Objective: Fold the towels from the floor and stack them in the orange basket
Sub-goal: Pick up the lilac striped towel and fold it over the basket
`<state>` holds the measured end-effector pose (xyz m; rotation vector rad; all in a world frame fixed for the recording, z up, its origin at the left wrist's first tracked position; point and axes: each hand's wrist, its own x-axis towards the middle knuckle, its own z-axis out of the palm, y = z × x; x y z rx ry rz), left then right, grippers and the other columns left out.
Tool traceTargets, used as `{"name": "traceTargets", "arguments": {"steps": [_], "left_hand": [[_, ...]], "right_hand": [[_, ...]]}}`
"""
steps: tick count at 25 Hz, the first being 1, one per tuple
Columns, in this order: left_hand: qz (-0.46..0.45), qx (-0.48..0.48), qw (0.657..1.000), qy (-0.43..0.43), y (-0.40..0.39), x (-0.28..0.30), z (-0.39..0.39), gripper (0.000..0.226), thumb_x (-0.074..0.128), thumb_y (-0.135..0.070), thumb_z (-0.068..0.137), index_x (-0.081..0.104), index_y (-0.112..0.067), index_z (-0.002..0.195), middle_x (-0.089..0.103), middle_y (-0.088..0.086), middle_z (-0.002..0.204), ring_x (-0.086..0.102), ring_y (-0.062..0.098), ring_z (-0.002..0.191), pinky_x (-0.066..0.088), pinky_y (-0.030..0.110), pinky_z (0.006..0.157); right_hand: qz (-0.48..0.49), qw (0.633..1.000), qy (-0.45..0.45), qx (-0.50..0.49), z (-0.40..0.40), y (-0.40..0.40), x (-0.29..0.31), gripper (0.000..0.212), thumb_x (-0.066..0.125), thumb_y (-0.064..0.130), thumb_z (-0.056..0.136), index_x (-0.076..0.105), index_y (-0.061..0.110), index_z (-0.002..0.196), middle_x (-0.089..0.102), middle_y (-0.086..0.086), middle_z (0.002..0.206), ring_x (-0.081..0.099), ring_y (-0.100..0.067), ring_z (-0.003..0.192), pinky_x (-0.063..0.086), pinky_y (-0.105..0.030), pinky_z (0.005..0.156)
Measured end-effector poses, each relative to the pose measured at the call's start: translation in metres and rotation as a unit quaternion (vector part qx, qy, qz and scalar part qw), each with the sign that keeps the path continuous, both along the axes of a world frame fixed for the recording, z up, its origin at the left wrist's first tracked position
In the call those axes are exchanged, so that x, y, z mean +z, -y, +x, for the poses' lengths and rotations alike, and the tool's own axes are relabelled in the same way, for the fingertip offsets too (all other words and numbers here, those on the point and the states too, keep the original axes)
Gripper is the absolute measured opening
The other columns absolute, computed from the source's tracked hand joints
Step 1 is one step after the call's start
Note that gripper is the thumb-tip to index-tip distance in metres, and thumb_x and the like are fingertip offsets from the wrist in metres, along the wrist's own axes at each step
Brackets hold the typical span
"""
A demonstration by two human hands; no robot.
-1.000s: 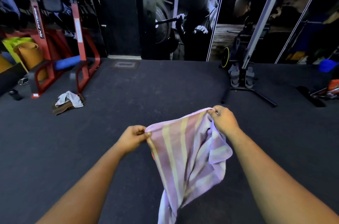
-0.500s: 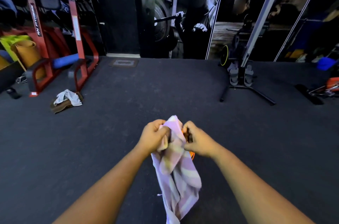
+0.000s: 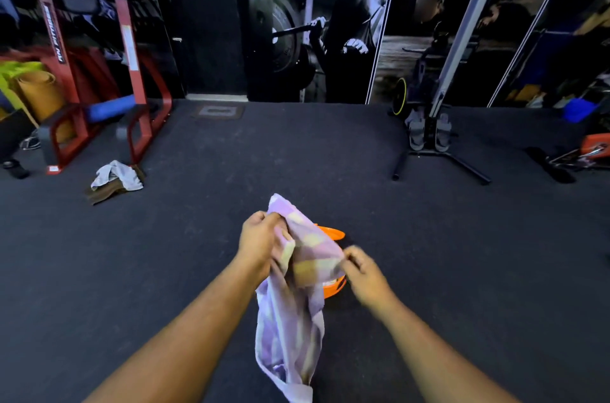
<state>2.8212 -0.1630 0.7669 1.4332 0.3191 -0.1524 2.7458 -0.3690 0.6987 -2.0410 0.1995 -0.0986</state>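
Note:
A purple towel with pale yellow stripes (image 3: 297, 310) hangs doubled in front of me. My left hand (image 3: 260, 244) grips its gathered top edge, and my right hand (image 3: 361, 272) pinches the fold a little lower on the right. Behind the towel, on the dark floor, stands the orange basket (image 3: 333, 287); only parts of its rim show and its inside is hidden. A white towel (image 3: 117, 174) lies crumpled on a brown towel (image 3: 99, 195) on the floor at the left.
A red weight rack (image 3: 132, 72) with a blue roll stands at the back left, right behind the floor towels. A black stand with spread legs (image 3: 432, 151) is at the back right, and orange equipment (image 3: 594, 151) at the far right edge.
My hands brought the towel's two top corners together, folding it in half. My right hand has since slid down and to the right along the fold, while the left keeps the top.

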Motion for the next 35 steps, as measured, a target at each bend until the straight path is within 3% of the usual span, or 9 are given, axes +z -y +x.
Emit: {"name": "traceTargets", "arguments": {"steps": [4,7,9,12,16,19,24,30,35], "left_hand": [[0.197,-0.091,0.975,0.052,-0.024,-0.023,0.01,0.005,0.064,-0.011,0.094,0.067,-0.007,0.095,0.071,0.001,0.084,0.065,0.018,0.079,0.05,0.027,0.065],[0.212,-0.181,0.96,0.034,-0.042,-0.04,0.017,0.031,0.061,-0.01,0.1,0.061,-0.013,0.131,0.067,0.0,0.121,0.065,0.019,0.11,0.051,0.026,0.09],[0.151,-0.123,0.98,0.039,-0.042,-0.045,0.017,0.026,0.064,-0.006,0.099,0.067,-0.012,0.125,0.072,0.011,0.122,0.069,0.022,0.106,0.054,0.033,0.094],[0.005,-0.028,0.999,0.04,-0.021,-0.044,0.0,0.008,0.072,-0.005,0.093,0.076,-0.008,0.099,0.078,0.017,0.099,0.073,0.029,0.089,0.059,0.04,0.081],[-0.059,-0.038,0.995,0.071,0.008,-0.034,-0.024,0.004,0.073,-0.004,0.092,0.076,-0.002,0.094,0.077,0.018,0.099,0.073,0.029,0.089,0.056,0.036,0.075],[-0.035,-0.069,0.987,0.142,0.017,-0.022,-0.034,0.013,0.075,-0.007,0.091,0.083,-0.016,0.093,0.078,0.007,0.105,0.074,0.023,0.101,0.057,0.033,0.089],[-0.016,-0.073,0.982,0.174,0.018,-0.014,-0.044,0.013,0.071,-0.007,0.094,0.082,-0.011,0.099,0.079,0.008,0.101,0.075,0.024,0.099,0.058,0.035,0.084],[0.072,-0.116,0.963,0.232,0.017,-0.013,-0.047,0.024,0.079,-0.004,0.087,0.082,-0.026,0.096,0.078,-0.005,0.098,0.073,0.008,0.097,0.053,0.016,0.082],[0.125,-0.162,0.947,0.249,0.007,-0.001,-0.03,0.017,0.075,-0.005,0.091,0.082,-0.019,0.096,0.08,-0.007,0.094,0.075,0.01,0.093,0.057,0.026,0.083]], "right_hand": [[0.117,0.974,-0.019,-0.195,0.005,0.016,0.02,0.021,0.053,0.013,0.098,0.053,0.007,0.078,0.048,0.001,0.07,0.042,-0.013,0.067,0.035,-0.031,0.06],[0.128,0.962,-0.046,-0.238,0.009,0.028,0.03,0.019,0.062,0.014,0.097,0.063,0.005,0.08,0.055,-0.002,0.064,0.049,-0.018,0.059,0.043,-0.03,0.052],[0.179,0.963,-0.056,-0.193,0.009,0.023,0.041,0.018,0.068,0.014,0.095,0.067,0.008,0.078,0.058,-0.005,0.065,0.052,-0.017,0.056,0.047,-0.028,0.048],[0.27,0.956,-0.081,-0.079,0.012,-0.007,0.063,0.017,0.069,0.016,0.096,0.068,0.011,0.08,0.065,-0.008,0.076,0.061,-0.015,0.068,0.051,-0.026,0.058],[0.337,0.935,-0.087,-0.064,0.019,-0.039,0.081,0.015,0.066,0.019,0.099,0.065,0.008,0.088,0.064,-0.009,0.072,0.062,-0.014,0.059,0.054,-0.026,0.056],[0.362,0.926,-0.088,-0.055,0.023,-0.046,0.089,0.012,0.067,0.015,0.098,0.067,0.003,0.096,0.074,-0.011,0.077,0.071,-0.015,0.065,0.06,-0.025,0.061],[0.352,0.929,-0.102,-0.052,0.022,-0.049,0.091,0.007,0.07,0.008,0.095,0.066,0.002,0.097,0.077,-0.013,0.081,0.075,-0.017,0.071,0.059,-0.024,0.061],[0.404,0.908,-0.077,-0.082,0.024,-0.051,0.09,0.022,0.069,0.0,0.094,0.062,0.004,0.114,0.075,-0.016,0.085,0.072,-0.019,0.066,0.058,-0.025,0.056],[0.272,0.962,-0.009,0.03,0.021,-0.035,0.081,0.018,0.061,0.018,0.102,0.074,0.01,0.094,0.076,0.002,0.08,0.068,-0.008,0.072,0.055,-0.022,0.069]]}}
